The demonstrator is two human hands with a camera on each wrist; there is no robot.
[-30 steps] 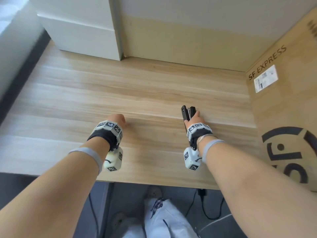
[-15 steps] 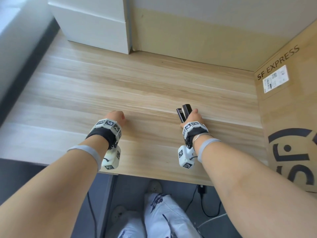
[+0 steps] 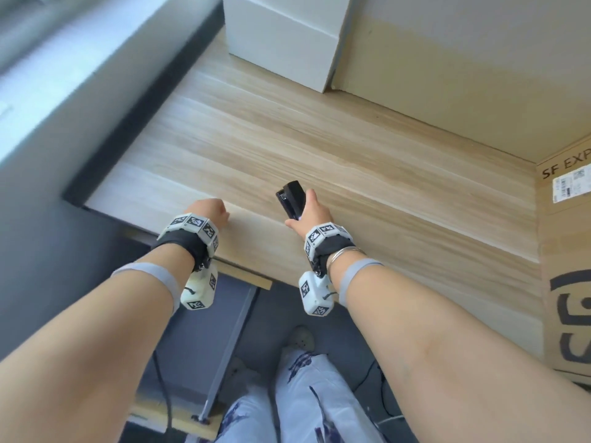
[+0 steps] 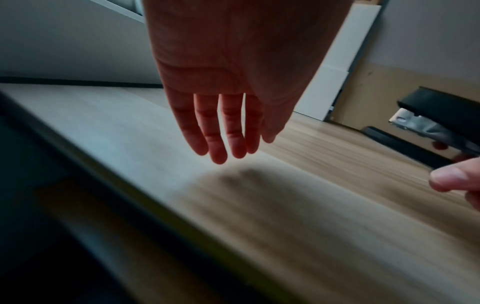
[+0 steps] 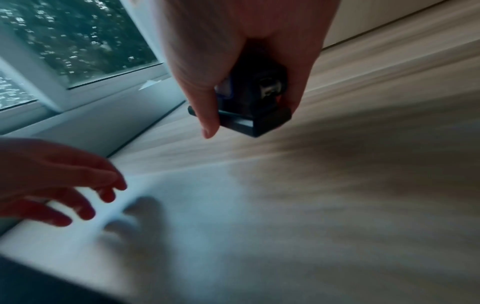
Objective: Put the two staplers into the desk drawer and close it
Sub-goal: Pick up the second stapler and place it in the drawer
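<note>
My right hand [image 3: 299,209] grips a black stapler [image 3: 291,198] and holds it just above the wooden desk [image 3: 351,148], nose pointing away from me. In the right wrist view the thumb and fingers wrap the stapler [image 5: 255,96] from both sides. My left hand [image 3: 220,214] hovers over the desk near its front left edge. Its fingers [image 4: 218,144] hang straight down and hold nothing. The left wrist view shows the stapler [image 4: 441,115] off to the right. No second stapler is in view, and I cannot make out the drawer.
A white box [image 3: 281,36] stands at the back of the desk. A large cardboard box [image 3: 566,251] marked SF EXPRESS fills the right side. A window sill [image 3: 64,75] runs along the left. My legs [image 3: 287,394] and cables show below the desk.
My right hand has lifted the stapler off the desk and carried it left. The head view has swung left. My left hand stays near the front edge.
</note>
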